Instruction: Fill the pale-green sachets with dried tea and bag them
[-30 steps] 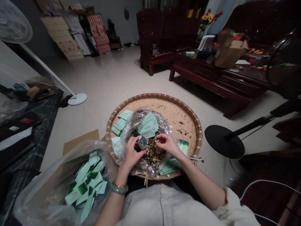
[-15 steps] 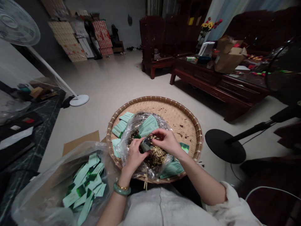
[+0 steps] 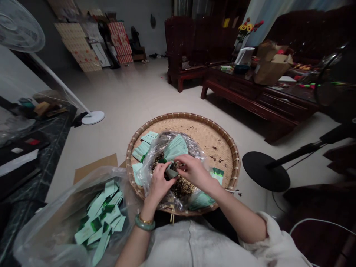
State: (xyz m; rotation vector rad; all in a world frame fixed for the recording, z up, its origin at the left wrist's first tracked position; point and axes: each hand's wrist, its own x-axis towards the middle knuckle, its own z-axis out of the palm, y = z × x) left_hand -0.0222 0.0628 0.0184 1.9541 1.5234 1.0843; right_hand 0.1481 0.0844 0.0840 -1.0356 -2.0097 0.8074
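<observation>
My left hand [image 3: 160, 184] is closed around a small green sachet [image 3: 171, 173], its mouth facing up. The fingers of my right hand [image 3: 194, 171] are pinched at that mouth, with dark dried flakes showing beside the fingertips. Beneath both hands lies a clear plastic bag [image 3: 147, 163] of loose dried flakes [image 3: 185, 188], dark and pale yellow mixed. A fanned stack of pale green sachets [image 3: 175, 147] rests on the flakes. The bag sits in a round woven bamboo tray [image 3: 191, 124], with more sachets [image 3: 141, 151] at its left and lower right.
Left of the tray, a large clear bag [image 3: 50, 218] holds many green packets [image 3: 101, 213]. A white standing fan [image 3: 93, 117] is at the left, a black fan base [image 3: 265, 170] at the right. A dark wooden table [image 3: 236, 89] stands behind.
My right hand has moved slightly left and down, closer over the sachet's mouth. My left hand keeps its grip in about the same place.
</observation>
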